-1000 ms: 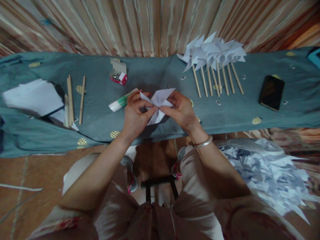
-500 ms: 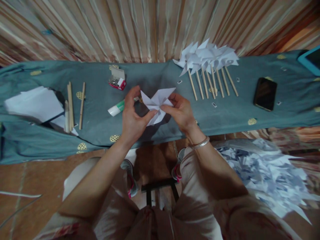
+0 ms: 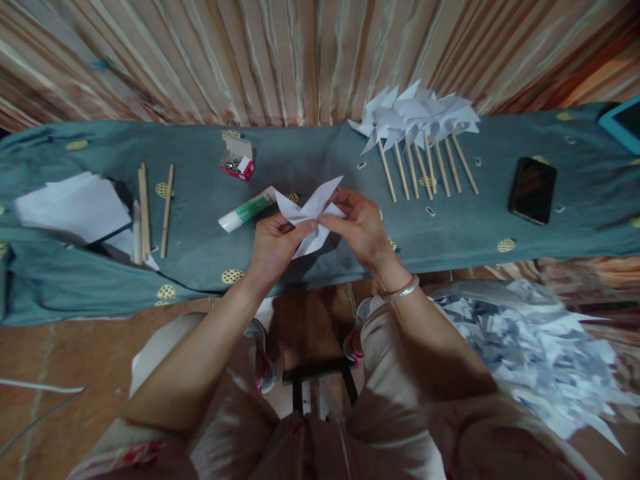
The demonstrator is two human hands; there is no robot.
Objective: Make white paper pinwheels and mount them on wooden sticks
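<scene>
Between my two hands is a white paper pinwheel [image 3: 311, 212], its folded blades spread out above the cloth. My left hand [image 3: 276, 245] pinches its left side, the thumb pressing near the centre and the fingers curled underneath. From the right, my right hand [image 3: 363, 227] grips it, thumb also close to the middle. Just beyond my left hand lies a glue stick [image 3: 247, 209] with a green and white label. A small open red-and-white box [image 3: 238, 160] of metal pins or tacks stands behind the glue stick.
Several finished pinwheels on sticks [image 3: 420, 117] lie at the back right, near a black phone [image 3: 533, 190]. Paper sheets [image 3: 75, 208] and loose wooden sticks [image 3: 145, 210] are on the left. A heap of white folded paper [image 3: 540, 353] sits low at the right.
My left fingers have come down from the upper left blade and closed beneath the paper. The pinwheel has turned slightly, and more of the glue stick shows.
</scene>
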